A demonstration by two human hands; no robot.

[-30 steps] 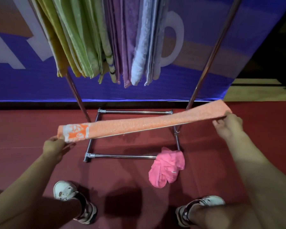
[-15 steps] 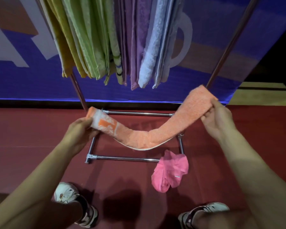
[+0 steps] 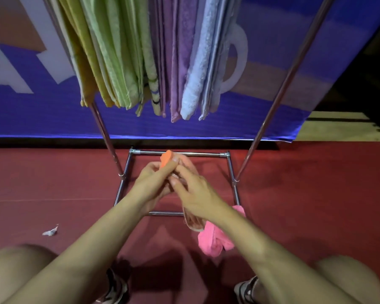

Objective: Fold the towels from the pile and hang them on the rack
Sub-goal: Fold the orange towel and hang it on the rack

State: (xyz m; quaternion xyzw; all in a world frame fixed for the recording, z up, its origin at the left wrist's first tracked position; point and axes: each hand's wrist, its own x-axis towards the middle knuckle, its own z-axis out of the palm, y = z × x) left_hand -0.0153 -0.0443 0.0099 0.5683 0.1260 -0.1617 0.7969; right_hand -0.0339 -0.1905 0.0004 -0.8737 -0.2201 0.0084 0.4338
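Note:
An orange towel (image 3: pixel 166 157) is folded in half, its two ends brought together at the top and its loop hanging down to about (image 3: pixel 192 222). My left hand (image 3: pixel 151 183) pinches the joined ends from the left. My right hand (image 3: pixel 195 194) meets it from the right, fingers on the same ends. Most of the towel is hidden behind my hands. A crumpled pink towel (image 3: pixel 215 238) lies on the red floor by the rack's front right corner. The metal rack (image 3: pixel 283 88) stands ahead with several yellow, green, purple and pale blue towels (image 3: pixel 145 51) hanging from it.
The rack's chrome base frame (image 3: pixel 178 152) sits on the red floor under my hands. A blue banner (image 3: pixel 272 73) hangs behind the rack. A small scrap of paper (image 3: pixel 50 231) lies on the floor at the left. My knees and shoes fill the bottom edge.
My hands came together from a wide spread, folding the stretched orange towel in half so its ends meet and the middle hangs down.

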